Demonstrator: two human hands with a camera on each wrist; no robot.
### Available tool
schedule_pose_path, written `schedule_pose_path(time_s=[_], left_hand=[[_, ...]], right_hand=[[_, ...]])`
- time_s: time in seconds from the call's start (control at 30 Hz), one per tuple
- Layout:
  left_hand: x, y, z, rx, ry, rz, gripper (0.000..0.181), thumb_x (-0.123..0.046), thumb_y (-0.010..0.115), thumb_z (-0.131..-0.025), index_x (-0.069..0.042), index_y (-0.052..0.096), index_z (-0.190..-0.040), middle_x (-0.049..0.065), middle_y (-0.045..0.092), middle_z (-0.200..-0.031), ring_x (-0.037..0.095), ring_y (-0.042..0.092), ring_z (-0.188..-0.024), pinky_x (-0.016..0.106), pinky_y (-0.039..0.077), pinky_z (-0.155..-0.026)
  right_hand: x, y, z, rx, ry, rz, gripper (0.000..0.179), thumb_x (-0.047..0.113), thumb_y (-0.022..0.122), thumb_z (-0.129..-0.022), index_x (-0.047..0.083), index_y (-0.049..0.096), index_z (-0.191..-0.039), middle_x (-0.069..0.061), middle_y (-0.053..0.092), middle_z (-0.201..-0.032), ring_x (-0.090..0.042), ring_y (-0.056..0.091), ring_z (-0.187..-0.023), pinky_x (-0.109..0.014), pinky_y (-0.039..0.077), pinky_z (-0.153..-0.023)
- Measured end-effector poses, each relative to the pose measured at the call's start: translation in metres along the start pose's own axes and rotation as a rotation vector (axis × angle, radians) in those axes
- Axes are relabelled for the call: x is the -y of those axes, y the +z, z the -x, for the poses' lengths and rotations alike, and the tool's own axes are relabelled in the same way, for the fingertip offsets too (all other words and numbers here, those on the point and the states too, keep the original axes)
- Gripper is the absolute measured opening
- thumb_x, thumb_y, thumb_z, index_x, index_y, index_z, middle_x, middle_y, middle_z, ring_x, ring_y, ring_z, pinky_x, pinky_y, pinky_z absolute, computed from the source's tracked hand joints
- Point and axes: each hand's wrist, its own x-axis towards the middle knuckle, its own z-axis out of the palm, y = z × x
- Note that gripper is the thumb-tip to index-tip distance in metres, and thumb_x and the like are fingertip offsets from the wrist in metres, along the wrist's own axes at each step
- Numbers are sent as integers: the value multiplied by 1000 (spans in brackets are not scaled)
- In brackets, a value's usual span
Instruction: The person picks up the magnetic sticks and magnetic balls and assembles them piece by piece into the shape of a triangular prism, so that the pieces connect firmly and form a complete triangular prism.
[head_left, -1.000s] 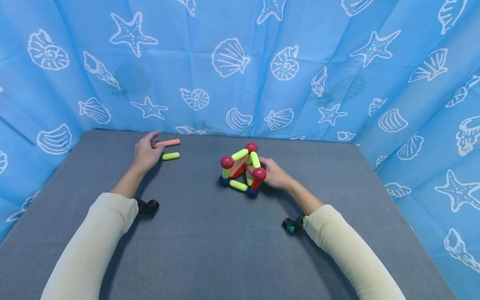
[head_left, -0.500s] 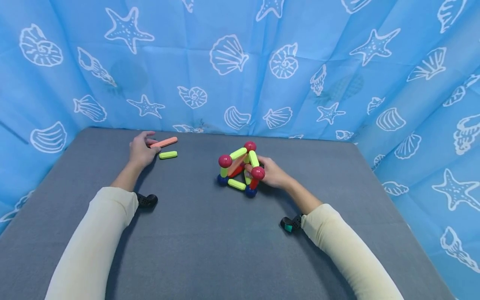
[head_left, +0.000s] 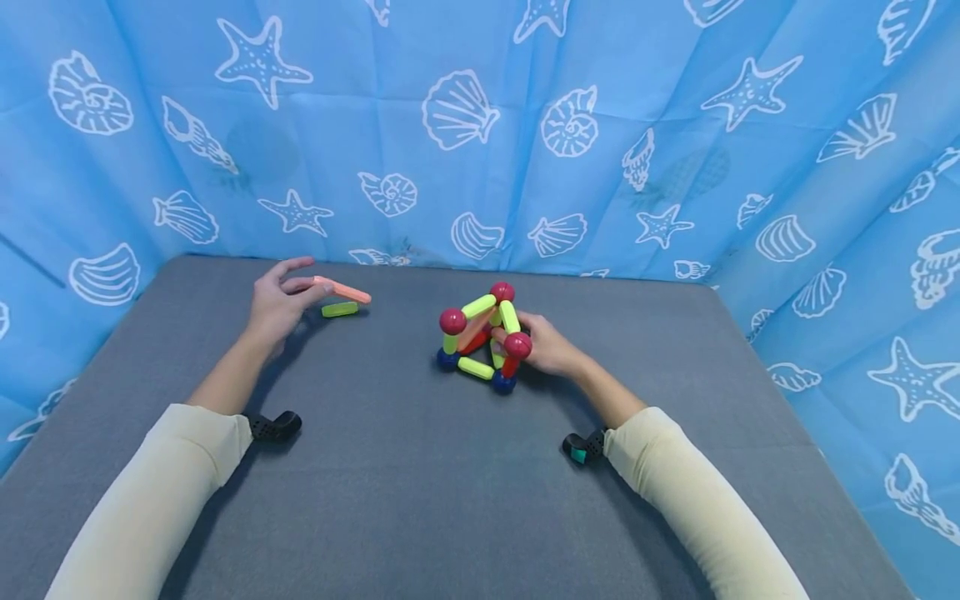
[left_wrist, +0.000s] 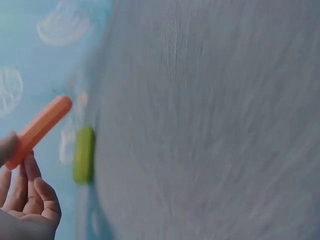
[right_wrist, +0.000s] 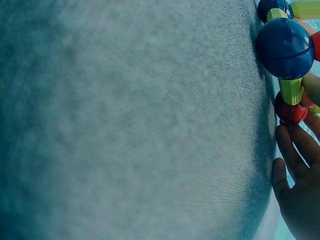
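Note:
My left hand (head_left: pixel 277 300) pinches one end of an orange magnetic rod (head_left: pixel 345 290) between thumb and fingertips, holding it tilted above the table. Below it lies a short yellow-green rod (head_left: pixel 340 310). In the left wrist view the orange rod (left_wrist: pixel 42 127) slants up from the fingers, near the yellow-green rod (left_wrist: pixel 84 154). On the right, my right hand (head_left: pixel 551 345) holds a magnetic stick-and-ball frame (head_left: pixel 476 369) from its right side, thumb and a finger reaching in between the rods. The frame has dark red balls on top and blue balls (right_wrist: pixel 286 48) at the bottom.
The grey cloth-covered table (head_left: pixel 420 492) runs up to a blue curtain (head_left: pixel 337 125) with white shells and starfish. Black wrist devices (head_left: pixel 277 427) sit at both sleeves.
The left hand has lifted the orange rod from the table and swung its far end toward the front right. The right hand and the frame have stayed in place.

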Motion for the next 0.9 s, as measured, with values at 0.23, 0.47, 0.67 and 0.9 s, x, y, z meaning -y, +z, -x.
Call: schedule_pose_path(time_s=[0.23,0.47,0.67,0.9], left_hand=[[-15,31,27,171,86,160,58,-23,73,-92,-10,49,-142,-12,73,-96,5,67,-95,23,53,-82],[-18,74,57,345,41,167,59,-16,75,-91,-7,48,-142,3,74,-101,12,69,-96,24,53,-85],[-25,106,72,370,22,188,61,-15,77,-89,-4,48,-141,13,71,-108,20,69,-97,27,55,-85],[-31,131,79,307,84,239,56,-6,78,-86,-6,51,-136,16,71,-103,21,69,-91,28,57,-81]], right_hand=[[0,0,0,10,-7,-15,33,9,59,-100,-1,54,-132,-19,65,-117,-29,63,-100,-42,52,-95],[3,2,-1,10,-14,-6,35,7,59,-99,-1,52,-133,-19,64,-116,-29,63,-101,-44,51,-96],[4,1,-1,-5,18,-15,35,8,62,-98,-2,54,-131,-19,64,-119,-32,62,-104,-47,51,-97],[1,1,-1,2,29,-26,32,10,60,-99,0,55,-129,-18,64,-116,-30,63,-103,-46,51,-97]])
